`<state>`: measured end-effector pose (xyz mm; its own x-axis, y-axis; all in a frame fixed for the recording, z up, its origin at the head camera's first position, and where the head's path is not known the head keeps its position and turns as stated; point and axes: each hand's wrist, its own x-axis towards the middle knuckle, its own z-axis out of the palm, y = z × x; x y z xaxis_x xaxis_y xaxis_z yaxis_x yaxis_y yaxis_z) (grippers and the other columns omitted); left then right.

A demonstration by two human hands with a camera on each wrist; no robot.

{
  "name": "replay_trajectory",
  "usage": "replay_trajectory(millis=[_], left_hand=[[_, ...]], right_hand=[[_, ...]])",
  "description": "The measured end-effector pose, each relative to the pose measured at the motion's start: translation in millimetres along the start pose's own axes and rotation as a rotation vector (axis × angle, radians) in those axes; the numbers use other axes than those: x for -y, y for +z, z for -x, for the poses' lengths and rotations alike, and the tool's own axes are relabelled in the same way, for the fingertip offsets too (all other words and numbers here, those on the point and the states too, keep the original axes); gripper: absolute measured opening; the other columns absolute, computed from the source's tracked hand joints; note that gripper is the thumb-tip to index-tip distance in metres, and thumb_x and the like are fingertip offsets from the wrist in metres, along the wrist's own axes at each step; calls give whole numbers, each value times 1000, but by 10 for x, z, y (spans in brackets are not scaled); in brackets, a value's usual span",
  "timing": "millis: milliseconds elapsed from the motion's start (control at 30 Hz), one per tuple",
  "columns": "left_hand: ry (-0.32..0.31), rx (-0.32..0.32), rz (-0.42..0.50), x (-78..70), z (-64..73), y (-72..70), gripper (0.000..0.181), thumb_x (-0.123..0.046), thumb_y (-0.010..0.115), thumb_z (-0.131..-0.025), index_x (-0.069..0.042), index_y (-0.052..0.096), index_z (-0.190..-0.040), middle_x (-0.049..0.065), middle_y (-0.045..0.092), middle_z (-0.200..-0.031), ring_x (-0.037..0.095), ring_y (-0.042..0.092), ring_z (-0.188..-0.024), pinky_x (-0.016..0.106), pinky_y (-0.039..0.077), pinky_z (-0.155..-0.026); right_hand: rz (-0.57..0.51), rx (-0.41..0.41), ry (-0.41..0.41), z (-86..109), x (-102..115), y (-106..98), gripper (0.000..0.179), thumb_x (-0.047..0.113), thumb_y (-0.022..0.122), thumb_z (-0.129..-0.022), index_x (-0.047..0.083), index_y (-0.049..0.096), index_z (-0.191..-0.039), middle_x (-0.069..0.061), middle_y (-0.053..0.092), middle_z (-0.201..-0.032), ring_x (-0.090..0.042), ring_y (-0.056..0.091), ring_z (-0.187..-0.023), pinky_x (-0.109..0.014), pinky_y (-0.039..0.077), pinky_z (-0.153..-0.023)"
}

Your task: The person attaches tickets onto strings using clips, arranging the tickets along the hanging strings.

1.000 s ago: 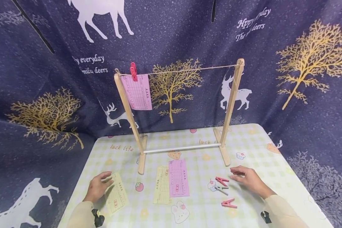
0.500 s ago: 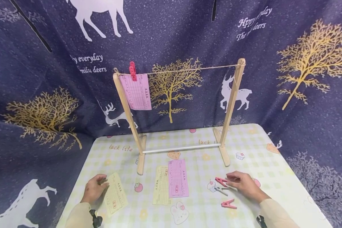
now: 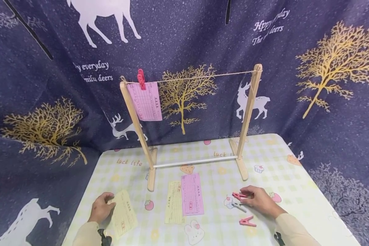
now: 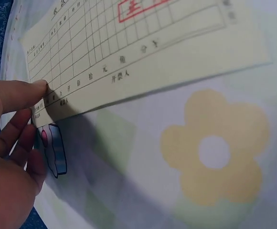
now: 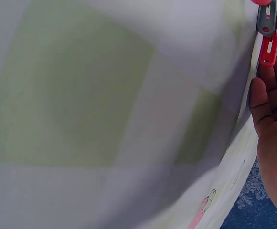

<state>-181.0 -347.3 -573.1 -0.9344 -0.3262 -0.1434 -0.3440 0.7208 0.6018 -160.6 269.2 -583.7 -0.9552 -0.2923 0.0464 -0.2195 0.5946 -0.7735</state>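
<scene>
My left hand (image 3: 101, 206) pinches the edge of a yellow printed form slip (image 3: 123, 214). In the left wrist view the thumb lies on top of the slip (image 4: 95, 62), fingers below, and its near edge is lifted off the cloth. My right hand (image 3: 262, 201) is beside a red clothespin (image 3: 238, 195), fingertips right at its handles, thumb apart from it. A grey clothespin (image 3: 239, 206) lies just in front, partly across the red one. In the right wrist view the red clothespin (image 5: 269, 51) and grey clothespin (image 5: 266, 19) overlap near the fingers.
Another red clothespin (image 3: 247, 221) lies nearer. A pink slip (image 3: 192, 194) overlaps a yellow slip (image 3: 173, 203) mid-table. Behind stands a wooden rack (image 3: 247, 112) with a string (image 3: 200, 77); a red clothespin (image 3: 141, 80) holds a pink slip (image 3: 146, 102) on it.
My right hand has moved left and down to the red clothespin. My left hand has shifted slightly left and down and has taken the yellow slip's edge.
</scene>
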Motion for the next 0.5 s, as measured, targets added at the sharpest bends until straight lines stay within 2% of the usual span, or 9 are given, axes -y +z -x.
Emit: replay_trajectory(millis=[167, 300, 500], left_hand=[[26, 9, -25, 0, -22, -5, 39, 8, 70, -82, 10, 55, -118, 33, 57, -124, 50, 51, -119, 60, 38, -102], [68, 40, -13, 24, -22, -49, 40, 6, 69, -82, 11, 54, -118, 29, 60, -109, 43, 57, -104, 57, 45, -92], [19, 37, 0, 51, -11, -59, 41, 2, 70, -83, 10, 53, -119, 23, 59, -102, 35, 58, -92, 48, 48, -80]], right_hand=[[19, 10, 4, -12, -23, 2, 36, 17, 79, -85, -2, 68, -114, -12, 73, -106, -21, 69, -95, -28, 54, -81], [36, 4, -4, -26, -39, -13, 35, 16, 79, -84, -2, 69, -113, -9, 72, -105, -21, 69, -95, -28, 54, -81], [90, -42, -16, -17, -43, -75, 33, 16, 81, -83, 1, 70, -110, -4, 71, -104, -24, 68, -98, -36, 54, -87]])
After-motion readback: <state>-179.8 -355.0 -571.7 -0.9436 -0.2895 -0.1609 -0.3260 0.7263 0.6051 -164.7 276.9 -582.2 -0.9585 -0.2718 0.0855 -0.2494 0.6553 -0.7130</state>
